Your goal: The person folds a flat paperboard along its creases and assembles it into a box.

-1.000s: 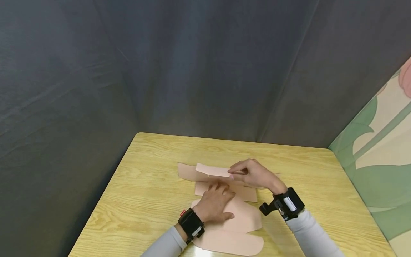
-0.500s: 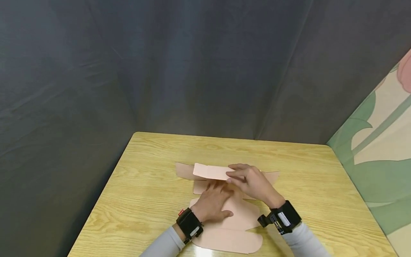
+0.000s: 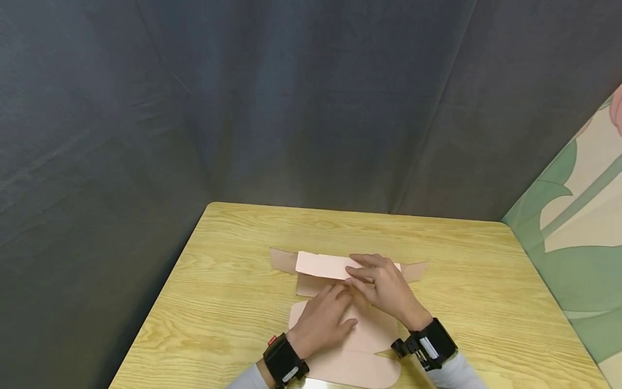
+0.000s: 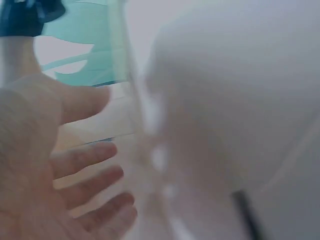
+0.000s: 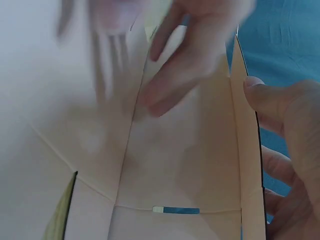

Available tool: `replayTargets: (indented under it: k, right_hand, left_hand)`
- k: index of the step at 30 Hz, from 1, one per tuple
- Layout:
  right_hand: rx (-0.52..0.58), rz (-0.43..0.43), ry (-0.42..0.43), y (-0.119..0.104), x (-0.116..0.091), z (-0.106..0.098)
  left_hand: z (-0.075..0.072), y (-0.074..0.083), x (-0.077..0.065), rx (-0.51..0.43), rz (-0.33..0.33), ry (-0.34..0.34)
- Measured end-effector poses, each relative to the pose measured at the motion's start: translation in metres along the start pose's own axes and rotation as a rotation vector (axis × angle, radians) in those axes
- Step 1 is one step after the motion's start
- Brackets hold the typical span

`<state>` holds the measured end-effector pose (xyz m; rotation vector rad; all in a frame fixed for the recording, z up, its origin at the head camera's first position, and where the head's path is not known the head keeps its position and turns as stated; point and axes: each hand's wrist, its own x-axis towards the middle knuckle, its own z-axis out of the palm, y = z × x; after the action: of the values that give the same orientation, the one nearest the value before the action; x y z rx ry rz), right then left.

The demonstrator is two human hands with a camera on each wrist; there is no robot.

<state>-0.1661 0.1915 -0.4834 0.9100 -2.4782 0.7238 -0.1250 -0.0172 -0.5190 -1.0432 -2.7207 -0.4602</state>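
Flap (image 3: 320,265): one, tipped further toward me than a second ago; I judge the fold is progressing.
Right hand (image 3: 389,289): my fingers pinch the flap.
Left hand (image 3: 322,322): my fingers lie loosely apart over the cardboard sheet (image 3: 359,367).
Cardboard sheet: one, well in from the counter's (image 3: 233,232) far edge.
Side tabs (image 3: 283,261): two.
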Motion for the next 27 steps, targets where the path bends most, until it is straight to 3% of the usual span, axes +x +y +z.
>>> replayTargets:
  k: [6,9,16,27]
  right_hand:
    - [-0.012,-0.024,0.011,-0.002,0.000,0.000]
    - [-0.022,-0.023,0.006,-0.002,-0.001,0.000]
    - [-0.041,0.005,-0.011,-0.004,0.000,-0.001]
    - [-0.031,-0.017,0.008,-0.005,0.000,0.000]
  left_hand:
    - [-0.030,-0.014,0.002,-0.038,0.019,0.402]
    - [-0.041,-0.028,0.002,-0.010,-0.014,0.505]
    - [-0.045,-0.054,-0.006,0.002,-0.090,0.433]
    - [-0.031,-0.061,-0.010,-0.027,-0.140,0.453]
